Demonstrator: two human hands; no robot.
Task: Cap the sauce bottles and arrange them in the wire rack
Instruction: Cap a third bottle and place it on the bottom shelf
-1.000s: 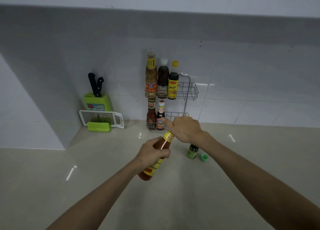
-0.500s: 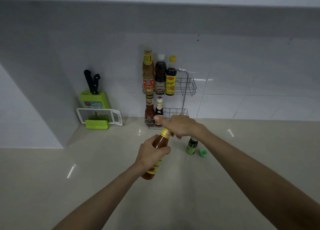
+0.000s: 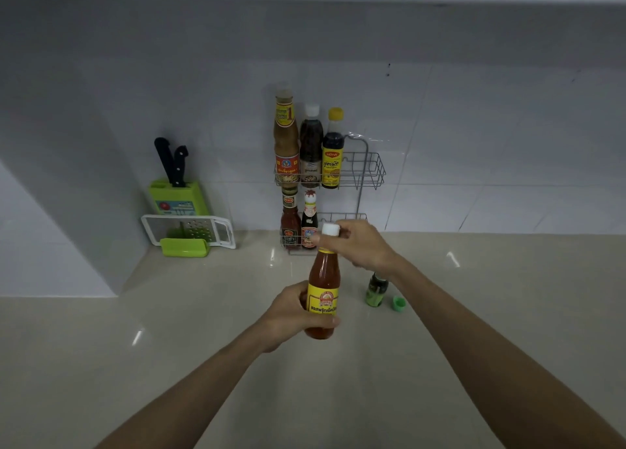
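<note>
Knives (image 3: 171, 160) are sitting far left, well apart from the hands. Left hand (image 3: 291, 316) is gripping the red sauce bottle (image 3: 323, 279) around its label, in front of the wire rack (image 3: 372, 177). Right hand (image 3: 362, 245) is pinching the white cap (image 3: 330, 229) on the bottle's top. Holding the bottle straight and turning the cap gently is looking best. Both rack shelves are showing free room on their right side. Small green bottle (image 3: 376, 289) is standing near the right arm, easy to knock

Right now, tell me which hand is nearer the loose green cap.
Right. The right hand pinches the white cap, just up-left of the green cap; the left hand holds the sauce bottle farther left.
</note>
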